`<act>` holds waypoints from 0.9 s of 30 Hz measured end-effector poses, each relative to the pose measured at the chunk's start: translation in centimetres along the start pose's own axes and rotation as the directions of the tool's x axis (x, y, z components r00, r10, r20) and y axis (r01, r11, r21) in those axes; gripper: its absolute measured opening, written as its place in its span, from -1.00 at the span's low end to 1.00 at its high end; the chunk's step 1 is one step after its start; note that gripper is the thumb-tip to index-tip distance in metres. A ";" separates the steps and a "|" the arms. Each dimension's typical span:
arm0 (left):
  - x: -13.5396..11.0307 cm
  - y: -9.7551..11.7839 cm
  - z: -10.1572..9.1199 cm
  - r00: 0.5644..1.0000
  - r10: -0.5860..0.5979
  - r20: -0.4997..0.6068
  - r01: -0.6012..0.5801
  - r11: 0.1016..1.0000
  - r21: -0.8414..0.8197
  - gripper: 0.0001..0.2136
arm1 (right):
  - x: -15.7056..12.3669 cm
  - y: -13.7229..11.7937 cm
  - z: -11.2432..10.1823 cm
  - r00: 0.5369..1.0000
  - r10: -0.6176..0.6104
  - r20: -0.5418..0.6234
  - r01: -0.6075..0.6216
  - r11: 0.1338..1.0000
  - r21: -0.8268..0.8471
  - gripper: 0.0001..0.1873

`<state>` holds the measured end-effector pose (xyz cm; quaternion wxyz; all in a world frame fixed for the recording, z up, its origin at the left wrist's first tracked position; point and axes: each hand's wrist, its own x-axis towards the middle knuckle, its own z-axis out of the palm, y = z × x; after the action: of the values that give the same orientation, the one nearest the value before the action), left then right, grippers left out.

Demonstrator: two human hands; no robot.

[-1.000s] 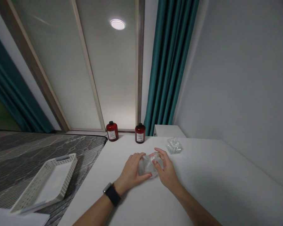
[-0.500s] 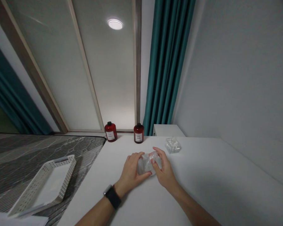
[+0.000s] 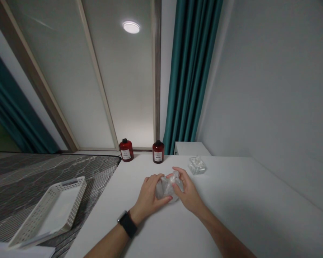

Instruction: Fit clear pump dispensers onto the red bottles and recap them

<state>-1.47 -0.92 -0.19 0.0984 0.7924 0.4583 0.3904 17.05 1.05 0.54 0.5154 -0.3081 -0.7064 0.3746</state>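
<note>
A small clear, see-through container (image 3: 165, 187), glass or plastic, sits on the white table between my hands; fingers cover parts of it. My left hand (image 3: 150, 195) is curled around its left side, the thumb along the near edge. On the right, my right hand (image 3: 188, 191) holds the top and side, with thumb and fingers about a pale, knob-like top part. Beyond my right hand stands a clear square box (image 3: 197, 166) with a raised knob-like top, touched by neither hand.
Two dark red bottles (image 3: 126, 150) with black caps and white labels stand at the table's (image 3: 161, 236) far edge. To the left, a white perforated basket (image 3: 47, 211) lies on a grey patterned surface. A low white cabinet (image 3: 192, 148) and teal curtain (image 3: 192, 71) are behind the table.
My right hand has shifted slightly up and left on the clear container, and more of its knob-like top now shows. My left hand keeps nearly the same hold.
</note>
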 end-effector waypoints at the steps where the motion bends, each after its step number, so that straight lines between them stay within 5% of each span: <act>1: 0.0 0.1 0.0 1.000 -0.010 0.002 0.010 1.000 -0.016 -0.43 | 0.0 0.0 -0.1 1.000 0.005 0.010 -0.005 1.000 0.002 -0.58; 8: 0.3 1.1 -0.3 0.995 -0.067 -0.073 0.065 0.998 -0.022 -0.45 | 0.2 -0.6 -0.2 0.983 -0.140 -0.116 0.121 0.980 -0.155 -0.75; 14: 0.1 0.9 -0.1 1.000 -0.004 -0.029 0.005 1.000 0.031 -0.40 | 0.0 0.5 0.5 0.985 0.014 -0.174 -0.020 0.999 -0.030 -0.83; 21: 0.0 0.3 0.2 0.999 -0.002 -0.043 0.002 1.000 0.001 -0.40 | 0.2 0.0 0.3 0.995 0.071 -0.068 -0.056 0.977 0.204 -0.61; 27: -0.2 0.3 0.4 0.998 -0.060 -0.016 0.057 0.990 -0.132 -0.43 | 0.3 -0.7 -0.2 0.992 0.126 -0.005 -0.121 0.964 0.236 -0.49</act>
<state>-1.05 -1.24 -0.40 0.1572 0.7665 0.4556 0.4246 17.12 0.98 1.32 0.5308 -0.2920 -0.6314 0.4840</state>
